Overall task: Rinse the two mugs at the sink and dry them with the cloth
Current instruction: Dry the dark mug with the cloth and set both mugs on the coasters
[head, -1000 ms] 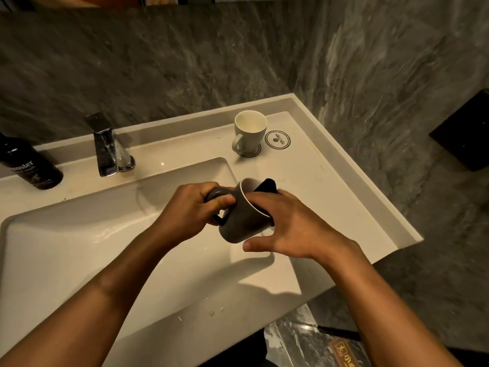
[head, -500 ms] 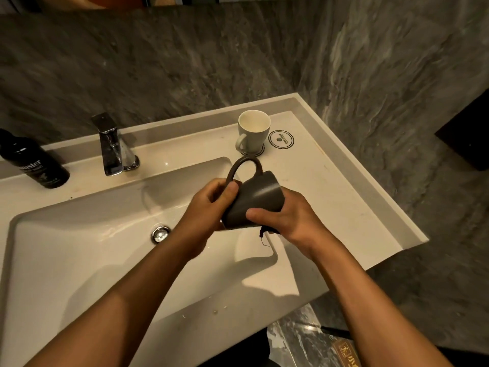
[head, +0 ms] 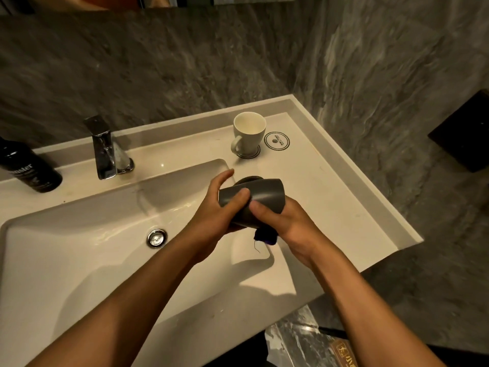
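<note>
The grey mug (head: pixel 254 200) has turned since a moment ago: its handle stood up on top and now sits behind, almost hidden. The mug lies on its side over the right end of the sink (head: pixel 79 247). The left hand (head: pixel 217 218) holds its bottom end with the thumb curled on it. The right hand (head: pixel 285 229) grips the mug and the dark cloth (head: pixel 264 237) under it. The white mug (head: pixel 248 133) stands upright on a coaster on the tabletop (head: pixel 330 194), near the tap (head: pixel 105 149).
</note>
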